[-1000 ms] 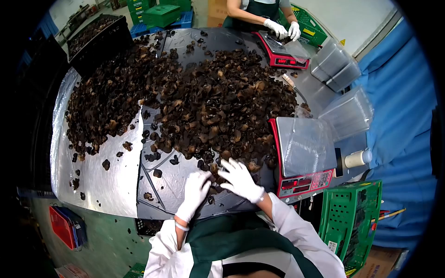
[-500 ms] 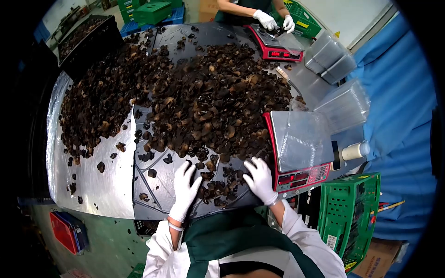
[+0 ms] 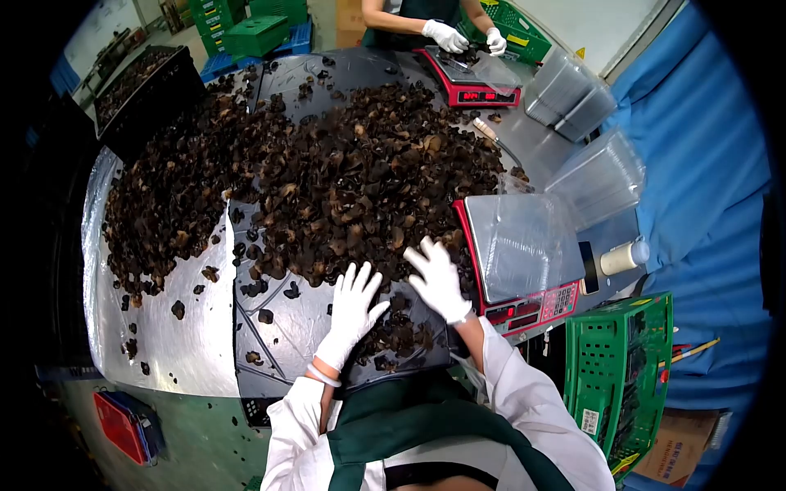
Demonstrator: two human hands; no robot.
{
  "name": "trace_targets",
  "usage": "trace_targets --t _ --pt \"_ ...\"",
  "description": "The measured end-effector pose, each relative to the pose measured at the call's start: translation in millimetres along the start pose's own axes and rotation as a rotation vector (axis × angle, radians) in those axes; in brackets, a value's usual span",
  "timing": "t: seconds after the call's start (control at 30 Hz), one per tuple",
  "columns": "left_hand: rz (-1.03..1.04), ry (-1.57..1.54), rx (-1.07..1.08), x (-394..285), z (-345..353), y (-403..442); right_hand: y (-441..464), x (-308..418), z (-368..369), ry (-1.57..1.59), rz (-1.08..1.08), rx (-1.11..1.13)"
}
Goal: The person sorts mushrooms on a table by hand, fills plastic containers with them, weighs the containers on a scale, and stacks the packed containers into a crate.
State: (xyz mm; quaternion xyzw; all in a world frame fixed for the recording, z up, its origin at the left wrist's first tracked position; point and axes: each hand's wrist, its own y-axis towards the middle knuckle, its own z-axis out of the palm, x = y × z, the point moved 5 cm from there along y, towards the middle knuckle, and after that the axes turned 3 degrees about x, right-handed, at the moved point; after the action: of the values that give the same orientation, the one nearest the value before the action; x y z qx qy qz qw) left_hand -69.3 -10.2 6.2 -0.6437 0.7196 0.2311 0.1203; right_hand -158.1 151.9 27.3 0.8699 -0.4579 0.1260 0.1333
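A large heap of dark brown wood ear mushrooms covers the middle of the table. My left hand, in a white glove, lies at the heap's near edge with its fingers spread. Also gloved in white, my right hand reaches onto the heap's near right edge, fingers apart. Neither hand grips anything. A small cluster of mushrooms rests between my forearms, near the table's front edge. Just right of my right hand stands a red scale with a clear plastic container on its plate.
Across the table, a co-worker's gloved hands handle mushrooms above another red scale. Stacked clear containers, a phone and a white bottle stand at right. A green crate sits below; a black crate stands far left.
Both my hands have moved forward from beside the small cluster to the near edge of the large heap. My left hand has also shifted right. The co-worker's hands stay over the far scale.
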Motion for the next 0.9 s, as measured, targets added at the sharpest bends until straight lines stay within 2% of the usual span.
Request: trace_targets --t 0.07,0.1,0.17,0.23,0.3,0.37,0.5,0.53,0.63,0.77,0.87,0.9 --pt "0.087 0.0 0.046 -2.0 2.4 -12.7 -28.3 14.6 6.8 -0.013 -0.215 0.068" --pt "0.121 -0.025 0.091 -1.0 5.0 -24.3 -48.0 21.7 1.0 0.175 -0.282 0.041" --pt "0.201 -0.034 0.133 -7.0 -10.0 -51.9 -83.5 31.9 -1.3 0.221 -0.33 0.112" --pt "0.2 -0.04 0.216 -5.0 -18.4 -76.0 -99.5 33.0 -5.5 0.27 -0.324 0.17" --pt "0.105 -0.175 0.19 4.1 -29.4 -88.8 -98.8 24.6 -13.3 0.194 -0.305 0.15" --pt "0.039 -0.213 0.048 13.2 -35.8 -91.6 -84.6 11.6 -23.4 0.329 -0.189 0.085" --pt "-0.053 -0.146 -0.165 12.8 -41.8 -62.8 -34.1 -2.4 -34.8 0.55 -0.108 -0.163" --pt "-0.06 -0.12 -0.193 12.7 -39.6 -51.8 -23.2 -8.7 -23.6 0.571 -0.017 -0.137" --pt "-0.03 -0.127 -0.22 7.4 -35.7 -16.1 2.2 -3.5 -12.2 0.364 -0.021 -0.08" --pt "0.065 0.026 0.011 -5.8 -11.8 4.6 -3.6 -8.1 10.4 0.012 -0.051 0.048" --pt "0.059 -0.022 0.006 9.1 1.9 -12.6 -25.6 -15.5 7.2 0.009 -0.047 -0.05" --pt "0.049 -0.031 0.004 8.5 -3.5 -21.2 -33.7 -11.6 -0.7 0.044 -0.043 0.003"
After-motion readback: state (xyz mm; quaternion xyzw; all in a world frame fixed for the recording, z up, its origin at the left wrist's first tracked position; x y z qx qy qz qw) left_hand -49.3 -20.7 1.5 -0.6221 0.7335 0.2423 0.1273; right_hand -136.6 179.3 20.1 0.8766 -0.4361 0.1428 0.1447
